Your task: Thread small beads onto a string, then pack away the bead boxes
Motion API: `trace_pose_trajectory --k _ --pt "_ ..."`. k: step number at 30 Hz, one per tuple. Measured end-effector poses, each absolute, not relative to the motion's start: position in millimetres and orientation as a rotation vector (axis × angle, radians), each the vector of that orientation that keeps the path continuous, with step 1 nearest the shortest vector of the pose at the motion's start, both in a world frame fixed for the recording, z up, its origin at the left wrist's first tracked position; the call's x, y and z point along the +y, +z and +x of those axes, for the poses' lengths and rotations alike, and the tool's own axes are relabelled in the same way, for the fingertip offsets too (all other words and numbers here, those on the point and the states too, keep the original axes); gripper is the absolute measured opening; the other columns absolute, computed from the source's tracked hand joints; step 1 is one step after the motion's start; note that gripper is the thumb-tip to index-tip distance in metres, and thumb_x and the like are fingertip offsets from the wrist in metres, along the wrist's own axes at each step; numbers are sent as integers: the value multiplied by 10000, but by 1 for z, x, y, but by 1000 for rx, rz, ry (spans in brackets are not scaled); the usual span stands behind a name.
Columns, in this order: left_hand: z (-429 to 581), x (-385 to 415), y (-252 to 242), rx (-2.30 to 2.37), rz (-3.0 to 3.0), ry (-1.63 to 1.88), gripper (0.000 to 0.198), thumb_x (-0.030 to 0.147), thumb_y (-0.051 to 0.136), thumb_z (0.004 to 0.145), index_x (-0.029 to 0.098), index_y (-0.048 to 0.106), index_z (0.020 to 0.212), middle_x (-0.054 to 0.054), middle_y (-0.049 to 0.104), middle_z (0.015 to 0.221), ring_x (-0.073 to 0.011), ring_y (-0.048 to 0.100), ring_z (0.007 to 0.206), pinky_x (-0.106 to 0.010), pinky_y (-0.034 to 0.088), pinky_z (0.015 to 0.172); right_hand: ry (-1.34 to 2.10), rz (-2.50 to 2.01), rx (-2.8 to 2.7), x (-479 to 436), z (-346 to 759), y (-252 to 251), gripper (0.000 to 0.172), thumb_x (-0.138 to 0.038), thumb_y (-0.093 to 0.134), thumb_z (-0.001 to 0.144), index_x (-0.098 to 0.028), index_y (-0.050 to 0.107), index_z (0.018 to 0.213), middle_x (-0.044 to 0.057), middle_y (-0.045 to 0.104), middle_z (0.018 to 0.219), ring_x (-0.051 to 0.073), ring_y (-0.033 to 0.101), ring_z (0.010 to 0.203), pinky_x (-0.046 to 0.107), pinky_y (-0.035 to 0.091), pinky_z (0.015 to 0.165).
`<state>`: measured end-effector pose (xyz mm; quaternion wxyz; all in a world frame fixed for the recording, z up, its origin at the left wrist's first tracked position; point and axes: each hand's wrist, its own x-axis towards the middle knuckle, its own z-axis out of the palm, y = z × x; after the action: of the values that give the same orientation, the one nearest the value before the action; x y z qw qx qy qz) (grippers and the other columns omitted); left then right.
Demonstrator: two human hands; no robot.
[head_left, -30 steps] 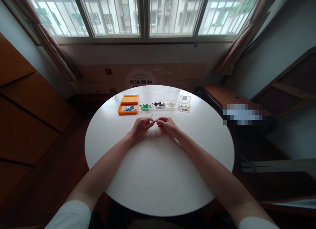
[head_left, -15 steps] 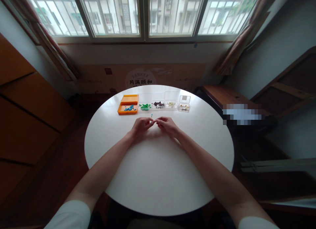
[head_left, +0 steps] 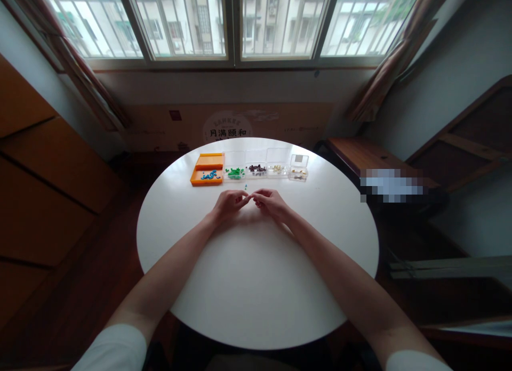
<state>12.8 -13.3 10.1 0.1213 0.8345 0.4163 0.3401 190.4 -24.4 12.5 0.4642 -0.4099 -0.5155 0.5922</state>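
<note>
**Two-Handed Fingertip Work**

Over the white desk [head_left: 256, 285], the left hand [head_left: 229, 203] and the right hand [head_left: 272, 201] are facing each other, their thumbs and forefingers pointing inward and meeting, or nearly meeting, at the tips. Each grip is looking pinched; whether either is enclosing a piece cannot be told at this size. Small blue-green bits [head_left: 246, 186] are lying on the desk just beyond the fingertips. Farther back, an orange box [head_left: 206, 183] is standing open and holding blue pieces [head_left: 209, 175]. To its right, clear boxes [head_left: 304, 161] are holding green pieces [head_left: 235, 172], dark pieces [head_left: 257, 169] and pale pieces [head_left: 277, 168].

Handling advice: for fine work of this kind, one hand should be bracing steadily while the other is making small corrections. The fingertips should be pressing lightly, since tiny parts are probably slipping under force. Both hands should be clearing the loose bits.
</note>
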Motion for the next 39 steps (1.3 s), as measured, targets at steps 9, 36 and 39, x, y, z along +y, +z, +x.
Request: trace_pose_trajectory --k 9,36,39 --pt "13 -14 11 1206 2439 996 390 460 467 857 156 699 781 15 557 535 -64 439 479 -188 313 516 1465 -989 -1271 -23 191 9 294 -396 714 629 -132 659 745 1 569 608 81 484 552 235 369 541" --pt "13 -14 11 1217 2441 983 389 455 467 860 151 701 800 11 568 550 -63 446 490 -187 314 526 1470 -1009 -1253 -23 191 11 292 -385 725 621 -129 657 744 1 567 599 81 474 549 237 357 535" --pt "13 -14 11 1215 2439 983 389 454 466 861 151 703 799 10 566 550 -63 444 490 -187 315 525 1467 -1007 -1260 -23 191 11 289 -386 722 625 -128 656 738 2 563 590 85 477 553 238 357 535"
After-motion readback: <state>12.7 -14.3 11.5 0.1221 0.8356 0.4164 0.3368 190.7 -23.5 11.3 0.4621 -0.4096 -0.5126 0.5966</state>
